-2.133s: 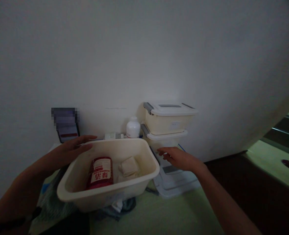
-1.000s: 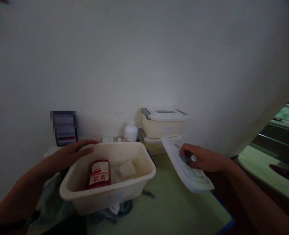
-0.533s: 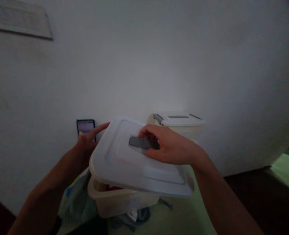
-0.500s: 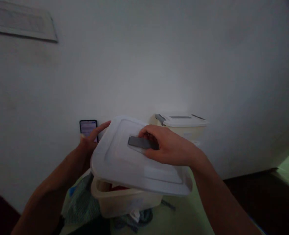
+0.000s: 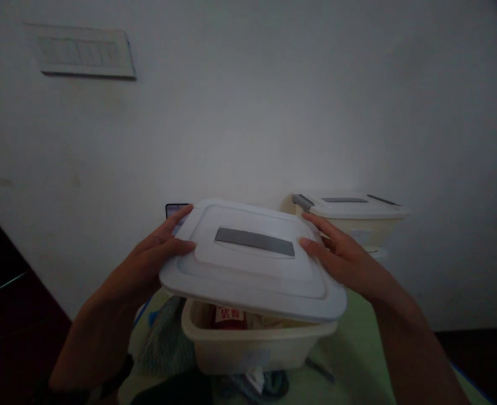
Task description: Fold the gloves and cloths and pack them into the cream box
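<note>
A white plastic lid (image 5: pixel 257 281) with a grey handle strip (image 5: pixel 254 241) is tilted above a cream storage box (image 5: pixel 257 349). My left hand (image 5: pixel 159 247) grips the lid's left edge, thumb on top. On the opposite edge, my right hand (image 5: pixel 341 253) holds it the same way, with the thumb near the handle's end. Through the gap at the front, a red package (image 5: pixel 228 317) with pale lettering shows inside the box, along with some pale cloth-like contents. The lid hides the back of the box.
A second lidded box (image 5: pixel 358 219) stands by the wall at the right. Behind my left hand a phone (image 5: pixel 176 209) leans upright. Grey-green knitted fabric (image 5: pixel 168 343) lies left of the box, and a dark strip (image 5: pixel 320 370) lies at its front right. A panel (image 5: pixel 84 52) hangs on the wall.
My right hand has let go of the handle and now holds the lid's right edge. My left hand has taken hold of the left edge. The view has shifted left.
</note>
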{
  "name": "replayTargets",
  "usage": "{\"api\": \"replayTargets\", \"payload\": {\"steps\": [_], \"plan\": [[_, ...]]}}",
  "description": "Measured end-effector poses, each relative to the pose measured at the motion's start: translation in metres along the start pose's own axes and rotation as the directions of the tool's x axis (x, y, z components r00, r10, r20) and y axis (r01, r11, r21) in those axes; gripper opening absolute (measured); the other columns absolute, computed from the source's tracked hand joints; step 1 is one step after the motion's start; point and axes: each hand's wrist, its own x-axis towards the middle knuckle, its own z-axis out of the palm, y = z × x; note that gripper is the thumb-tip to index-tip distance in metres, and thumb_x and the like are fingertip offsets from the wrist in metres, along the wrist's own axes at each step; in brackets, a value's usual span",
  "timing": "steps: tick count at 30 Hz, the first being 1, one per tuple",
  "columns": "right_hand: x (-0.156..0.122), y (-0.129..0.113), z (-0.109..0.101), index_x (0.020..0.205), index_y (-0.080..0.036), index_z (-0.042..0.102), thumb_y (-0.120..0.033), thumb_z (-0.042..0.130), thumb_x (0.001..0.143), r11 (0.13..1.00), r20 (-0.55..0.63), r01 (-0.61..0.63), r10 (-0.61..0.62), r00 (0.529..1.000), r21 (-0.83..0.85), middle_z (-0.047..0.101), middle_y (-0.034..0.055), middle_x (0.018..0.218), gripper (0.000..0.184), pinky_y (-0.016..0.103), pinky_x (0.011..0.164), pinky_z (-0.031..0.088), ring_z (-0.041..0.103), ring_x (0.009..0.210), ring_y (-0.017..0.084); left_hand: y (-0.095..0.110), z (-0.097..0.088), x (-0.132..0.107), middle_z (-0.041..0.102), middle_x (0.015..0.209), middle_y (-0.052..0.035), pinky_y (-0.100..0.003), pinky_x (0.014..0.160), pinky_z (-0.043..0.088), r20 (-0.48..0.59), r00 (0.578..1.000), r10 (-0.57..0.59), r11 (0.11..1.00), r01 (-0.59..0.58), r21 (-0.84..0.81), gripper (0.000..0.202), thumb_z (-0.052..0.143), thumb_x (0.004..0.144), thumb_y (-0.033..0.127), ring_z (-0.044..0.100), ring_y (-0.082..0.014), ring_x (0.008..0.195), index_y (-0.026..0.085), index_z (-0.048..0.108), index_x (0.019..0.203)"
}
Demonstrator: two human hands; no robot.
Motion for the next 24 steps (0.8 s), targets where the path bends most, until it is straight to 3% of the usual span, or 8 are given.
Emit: {"api": "replayTargets", "payload": {"steps": [2,4,7,10,15,20,24], "plan": [[0.002,0.002,-0.002,0.138,-0.019,0.032,-0.042,0.050,0.084,0.988,0.049,-0.118,0.113,0.992,0.098,0.066,0.0110,0.104,0.061,0.032,0.054,0.052,0.065,0.070,0.021,-0.003,0.002,-0.001,0.064,0.112,-0.0027,-0.022,0.041,0.047,-0.007,1.000,0.004,0.999,-0.004,-0.038,0.080,0.056,0.063,0.029,0.064,-0.0178,0.059,0.031,0.031,0.139],[0.003,0.003,-0.003,0.137,-0.019,0.037,-0.039,0.050,0.084,0.975,0.043,-0.160,0.155,0.987,0.157,0.069,0.0085,0.095,0.058,0.030,0.051,0.051,0.065,0.065,0.020,-0.005,0.006,0.000,0.059,0.124,-0.0024,-0.024,0.048,0.052,-0.007,1.000,0.009,0.996,-0.009,-0.094,0.076,0.055,0.065,0.032,0.067,-0.0225,0.075,0.031,0.034,0.138],[0.005,0.006,-0.003,0.131,-0.019,0.047,-0.033,0.049,0.085,0.971,0.093,-0.144,0.128,0.987,0.192,0.067,0.0079,0.110,0.048,0.033,0.066,0.054,0.066,0.082,0.021,-0.009,0.014,0.007,0.052,0.134,-0.0037,-0.028,0.075,0.054,-0.038,0.999,-0.023,0.993,0.018,-0.119,0.065,0.052,0.076,0.044,0.059,-0.0268,0.108,0.027,0.037,0.137],[0.009,0.013,-0.002,0.125,-0.016,0.054,-0.030,0.049,0.084,0.990,0.107,-0.085,0.073,0.992,0.114,0.060,0.0082,0.124,0.043,0.039,0.090,0.048,0.061,0.104,0.024,-0.017,0.020,0.017,0.048,0.138,-0.0085,-0.034,0.096,0.044,-0.067,0.998,0.017,0.999,-0.020,-0.050,0.064,0.054,0.078,0.045,0.046,-0.0267,0.124,0.021,0.039,0.135],[0.016,0.026,0.003,0.125,-0.014,0.054,-0.026,0.044,0.086,0.995,0.116,-0.022,0.034,0.993,-0.101,0.054,0.0106,0.131,0.042,0.044,0.105,0.032,0.051,0.119,0.025,-0.032,0.027,0.030,0.047,0.138,-0.0095,-0.038,0.104,0.034,-0.063,0.984,0.164,0.982,-0.157,0.101,0.053,0.053,0.080,0.040,0.044,-0.0262,0.125,0.019,0.046,0.129],[0.018,0.034,0.010,0.134,-0.007,0.040,-0.020,0.041,0.085,0.933,0.156,0.039,0.018,0.988,-0.358,0.042,0.0172,0.139,0.051,0.045,0.108,0.026,0.039,0.129,0.027,-0.035,0.030,0.031,0.061,0.122,-0.0073,-0.038,0.101,0.037,0.065,0.990,0.127,0.944,-0.140,0.298,0.044,0.051,0.081,0.042,0.052,-0.0268,0.116,0.019,0.056,0.118],[0.018,0.040,0.013,0.128,-0.004,0.048,-0.019,0.040,0.086,0.899,0.266,0.074,0.048,0.963,-0.433,0.050,0.0192,0.132,0.045,0.043,0.105,0.032,0.047,0.122,0.028,-0.034,0.032,0.031,0.063,0.120,-0.0049,-0.037,0.100,0.038,0.137,0.981,0.137,0.903,-0.181,0.389,0.045,0.049,0.081,0.048,0.051,-0.0274,0.117,0.021,0.059,0.116]]}}
